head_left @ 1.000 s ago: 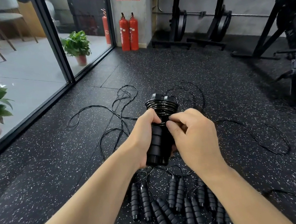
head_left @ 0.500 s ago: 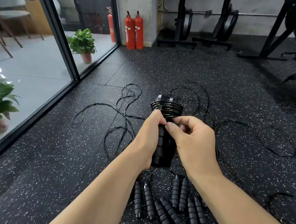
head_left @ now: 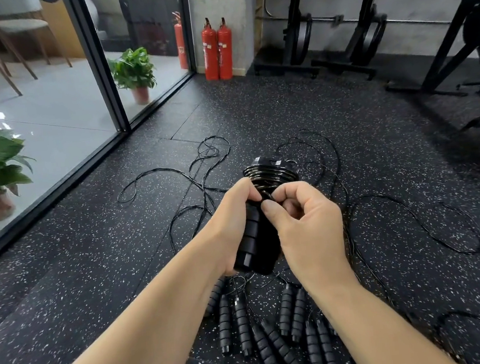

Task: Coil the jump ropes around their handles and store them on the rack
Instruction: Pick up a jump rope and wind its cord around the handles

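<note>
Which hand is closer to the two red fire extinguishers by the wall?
Left. The left hand sits more directly below the fire extinguishers; the right hand is further off to their right. Both grip the bundled handles.

Black handles (head_left: 256,239), glossy black cord (head_left: 272,175); black white-speckled floor (head_left: 377,143); red extinguishers (head_left: 217,50)

Both hands meet mid-floor: the left hand (head_left: 231,227) grips the paired handles (head_left: 256,239), the right hand (head_left: 308,228) just right of them. More handles (head_left: 278,332) lie below (nearer the person), loose ropes (head_left: 203,179) beyond; fire extinguishers (head_left: 217,50) stand far behind.
</note>
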Demonstrator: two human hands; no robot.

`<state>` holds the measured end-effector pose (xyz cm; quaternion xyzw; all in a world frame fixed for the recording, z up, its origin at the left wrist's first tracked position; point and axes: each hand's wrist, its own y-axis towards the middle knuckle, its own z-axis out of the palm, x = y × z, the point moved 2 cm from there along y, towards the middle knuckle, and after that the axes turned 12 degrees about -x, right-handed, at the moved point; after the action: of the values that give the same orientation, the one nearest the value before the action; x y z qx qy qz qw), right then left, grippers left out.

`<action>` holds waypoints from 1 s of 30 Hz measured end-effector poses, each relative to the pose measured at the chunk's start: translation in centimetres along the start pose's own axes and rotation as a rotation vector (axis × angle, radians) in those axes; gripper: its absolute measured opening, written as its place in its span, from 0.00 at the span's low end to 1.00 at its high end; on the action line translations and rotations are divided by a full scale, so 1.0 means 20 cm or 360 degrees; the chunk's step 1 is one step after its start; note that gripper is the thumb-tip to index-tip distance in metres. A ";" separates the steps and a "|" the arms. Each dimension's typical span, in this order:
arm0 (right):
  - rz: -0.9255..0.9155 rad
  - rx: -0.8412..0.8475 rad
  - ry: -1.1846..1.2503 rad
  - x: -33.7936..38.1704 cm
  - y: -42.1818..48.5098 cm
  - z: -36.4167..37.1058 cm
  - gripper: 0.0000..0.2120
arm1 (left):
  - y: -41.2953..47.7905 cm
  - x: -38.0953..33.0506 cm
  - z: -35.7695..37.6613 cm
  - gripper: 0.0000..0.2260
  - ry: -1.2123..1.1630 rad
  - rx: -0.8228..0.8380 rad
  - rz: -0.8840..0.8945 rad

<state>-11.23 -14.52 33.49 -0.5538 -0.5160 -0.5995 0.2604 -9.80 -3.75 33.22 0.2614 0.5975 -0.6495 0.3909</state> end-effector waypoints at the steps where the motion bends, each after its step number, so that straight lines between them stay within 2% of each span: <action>1: -0.0058 -0.0006 -0.0038 0.00 0.00 0.00 0.07 | 0.00 0.00 0.00 0.14 0.0017 -0.0010 0.0000; 3: -0.0143 0.0010 -0.0134 -0.01 0.00 0.00 0.05 | 0.00 0.00 0.00 0.14 0.0025 0.0003 0.0010; 7: -0.0182 0.0271 -0.0347 0.01 0.08 -0.07 0.06 | 0.00 -0.01 0.00 0.16 0.0073 0.0144 -0.0006; 12: -0.0753 0.0259 -0.0814 0.09 0.12 -0.14 0.05 | -0.01 -0.04 0.00 0.16 0.0216 0.0266 -0.0028; 17: -0.1162 0.0146 -0.0984 0.11 0.12 -0.14 0.12 | -0.02 -0.05 -0.01 0.16 0.0348 0.0277 0.0008; 19: -0.1203 0.0194 -0.0983 0.11 0.13 -0.14 0.13 | -0.02 -0.04 -0.02 0.16 0.0357 0.0284 0.0020; 25: -0.1138 0.0331 -0.0860 0.13 0.17 -0.12 0.09 | -0.04 -0.04 -0.01 0.16 0.0396 0.0284 0.0100; 30: -0.0974 0.0473 -0.0756 0.11 0.16 -0.11 0.06 | -0.01 -0.03 -0.01 0.13 0.0429 0.0181 0.0233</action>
<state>-9.81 -17.08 37.01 -0.4541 -0.7834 -0.4238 0.0210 -9.57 -3.42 33.81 0.4107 0.5862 -0.6111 0.3381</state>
